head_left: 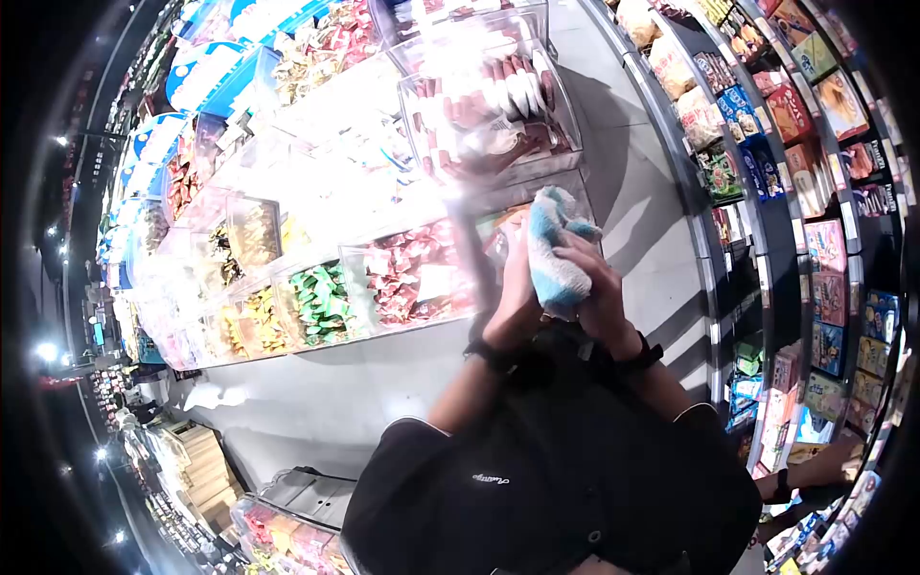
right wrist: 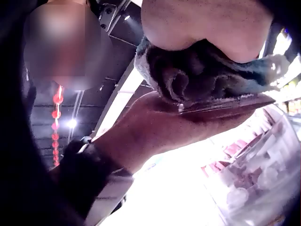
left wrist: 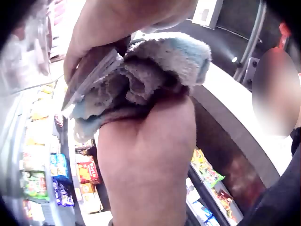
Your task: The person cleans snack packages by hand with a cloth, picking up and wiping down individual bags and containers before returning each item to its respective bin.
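Note:
A fluffy blue-and-white cloth lies between the two hands in the head view. My left hand holds a flat, clear plastic piece, which shows under the cloth in the left wrist view. My right hand grips the cloth against that piece. Seen from the right wrist, the right hand is above the bunched cloth, and the left hand supports the clear piece from below. The fingertips of both hands are partly hidden.
Clear bins of wrapped sweets fill the brightly lit display at left and ahead. Shelves of packaged snacks stand on the right, with grey floor between. Another person's arm reaches to the lower right shelves. Wooden crates stand lower left.

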Available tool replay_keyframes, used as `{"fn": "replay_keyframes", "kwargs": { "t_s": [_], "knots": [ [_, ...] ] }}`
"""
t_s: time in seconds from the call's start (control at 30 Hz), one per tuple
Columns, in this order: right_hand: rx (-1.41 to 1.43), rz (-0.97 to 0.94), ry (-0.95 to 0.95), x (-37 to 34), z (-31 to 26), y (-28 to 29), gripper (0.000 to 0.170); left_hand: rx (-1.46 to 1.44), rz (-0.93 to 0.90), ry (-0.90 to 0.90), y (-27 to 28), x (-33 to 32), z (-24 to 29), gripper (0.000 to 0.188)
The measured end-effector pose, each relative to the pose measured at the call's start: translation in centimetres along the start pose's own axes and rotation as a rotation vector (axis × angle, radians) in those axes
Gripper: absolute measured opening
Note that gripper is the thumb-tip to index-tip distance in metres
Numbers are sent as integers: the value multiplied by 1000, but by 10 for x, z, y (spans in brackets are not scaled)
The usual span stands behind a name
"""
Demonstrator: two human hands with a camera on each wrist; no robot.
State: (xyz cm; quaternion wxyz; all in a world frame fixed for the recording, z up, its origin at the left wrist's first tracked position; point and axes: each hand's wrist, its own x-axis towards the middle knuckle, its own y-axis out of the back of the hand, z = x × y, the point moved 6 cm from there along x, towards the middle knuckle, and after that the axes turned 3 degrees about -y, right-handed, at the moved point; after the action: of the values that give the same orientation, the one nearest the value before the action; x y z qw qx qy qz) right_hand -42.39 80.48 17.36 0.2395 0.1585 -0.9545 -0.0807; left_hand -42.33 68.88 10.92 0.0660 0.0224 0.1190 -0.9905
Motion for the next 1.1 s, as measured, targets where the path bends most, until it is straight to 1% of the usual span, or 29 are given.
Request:
{"fn": "replay_keyframes", "kwargs": {
  "t_s": [0.03,0.07,0.1,0.17,0.23,0.3,0.33,0.4,0.43,0.5,0.53,0.57,0.63,0.7,0.77,0.8,0.83,0.9,0.93,0.97,1.03,1.1],
  "knots": [
    [-36,-77,84,-3,-4,-6,42,-603,-48,237,-8,-12,0,35],
    [-89,-106,145,-6,-13,-11,42,-953,-122,190,-6,-12,-28,37],
    [-190,-143,171,-10,-11,-15,41,-850,-81,180,-5,-11,-25,34],
    [-213,-148,188,-9,-10,-14,41,-638,-3,176,-4,-10,-19,34],
    [-269,-66,200,5,-4,-6,42,-454,54,129,-6,-16,-13,38],
    [-322,-43,165,13,1,-2,41,-494,3,155,-7,-13,1,35],
    [-295,-38,149,14,7,0,41,-513,-23,170,-8,-12,9,35],
    [-267,-39,127,13,14,2,41,-374,-44,115,-9,-12,35,31],
    [-265,-46,116,11,14,2,41,-245,-36,24,-9,-11,51,30],
    [-276,-67,118,4,14,1,41,-241,-35,-35,-3,-7,45,30],
    [-289,-85,130,0,14,0,42,-368,-41,-2,3,-3,26,30],
    [-304,-103,141,-6,12,-1,42,-425,-40,10,8,-2,13,33],
    [-317,-163,162,-14,7,-1,41,-538,-35,33,9,0,12,39],
    [-339,-190,192,-18,3,1,41,-475,-34,6,10,-5,16,40],
    [-330,-144,179,-15,5,7,40,-360,-24,-17,14,-4,12,41],
    [-307,-85,160,-10,7,12,39,-323,-22,-19,14,-3,12,41],
    [-303,-46,116,-9,16,17,40,-393,-34,10,12,-4,13,41],
    [-194,47,33,-1,20,24,40,-725,-52,131,3,-11,19,41],
    [-168,69,16,0,22,26,38,-826,-71,168,-1,-12,21,41],
    [-192,65,32,-2,22,25,38,-716,-35,109,-6,-13,30,42],
    [-240,57,63,-6,20,20,37,-666,-93,242,-6,-19,29,67],
    [-278,51,106,-12,10,12,34,-501,-161,92,-9,-15,22,73]
  ]
}}
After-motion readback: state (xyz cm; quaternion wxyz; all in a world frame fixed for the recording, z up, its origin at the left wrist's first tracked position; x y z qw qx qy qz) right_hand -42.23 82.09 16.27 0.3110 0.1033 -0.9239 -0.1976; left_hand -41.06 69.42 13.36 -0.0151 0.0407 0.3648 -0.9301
